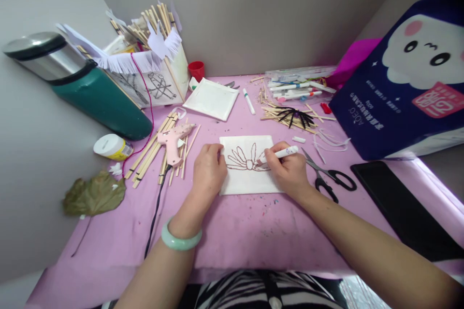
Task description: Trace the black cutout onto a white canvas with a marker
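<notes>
A white rectangular panel (246, 184) lies flat in front of me, with a brown line drawing of a flower (249, 164) on it. My right hand (290, 170) is closed around a white marker (284, 152), its tip at the petals on the flower's right side. The fingers of my left hand (209, 169) are curled together on the panel's left edge, gripping it at the side. A loose white marker cap (299, 139) sits just beyond my right hand. Black-handled scissors (328, 174) rest to the right of that hand.
At left are a pink glue gun (173, 142) on wooden sticks (145, 159), a green tumbler (105, 101), a small tub (113, 147) and a dried leaf (96, 193). Behind lie a white tray (212, 99) and marker packet (300, 88). A blue bag (366, 101) and black phone (406, 207) are right.
</notes>
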`<state>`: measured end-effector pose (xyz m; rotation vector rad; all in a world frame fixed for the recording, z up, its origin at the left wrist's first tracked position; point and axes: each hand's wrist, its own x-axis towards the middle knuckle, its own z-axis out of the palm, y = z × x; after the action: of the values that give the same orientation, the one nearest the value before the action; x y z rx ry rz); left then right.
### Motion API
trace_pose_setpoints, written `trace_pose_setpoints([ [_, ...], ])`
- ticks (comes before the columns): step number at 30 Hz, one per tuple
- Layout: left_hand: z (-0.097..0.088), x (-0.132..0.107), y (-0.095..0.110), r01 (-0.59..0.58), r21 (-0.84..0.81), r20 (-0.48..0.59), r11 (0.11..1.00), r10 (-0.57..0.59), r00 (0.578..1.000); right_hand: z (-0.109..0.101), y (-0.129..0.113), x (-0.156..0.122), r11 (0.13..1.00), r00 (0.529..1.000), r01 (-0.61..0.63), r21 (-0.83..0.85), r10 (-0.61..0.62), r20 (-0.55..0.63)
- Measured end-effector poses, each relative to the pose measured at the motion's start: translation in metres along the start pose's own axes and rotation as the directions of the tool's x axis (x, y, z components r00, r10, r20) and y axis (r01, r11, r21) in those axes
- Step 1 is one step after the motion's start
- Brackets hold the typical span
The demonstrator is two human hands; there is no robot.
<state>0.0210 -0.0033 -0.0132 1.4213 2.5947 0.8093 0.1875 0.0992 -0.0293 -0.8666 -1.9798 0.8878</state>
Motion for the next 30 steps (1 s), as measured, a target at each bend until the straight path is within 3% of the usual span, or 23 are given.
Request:
trace_pose_setpoints([
  [7,0.0004,-0.0008,-0.0002,-0.002,-0.006,-0.003,1.000,0.002,1.000,-0.0044,-0.0017,0.0013,0.999,0.997,0.026,-0.036,-0.028,-0.069],
  [30,-0.0002,-0.0003,0.0005,0.000,0.007,0.001,1.000,0.000,1.000,0.0003,-0.0021,-0.0019,0.999,1.000,0.026,-0.020,-0.026,0.001],
])
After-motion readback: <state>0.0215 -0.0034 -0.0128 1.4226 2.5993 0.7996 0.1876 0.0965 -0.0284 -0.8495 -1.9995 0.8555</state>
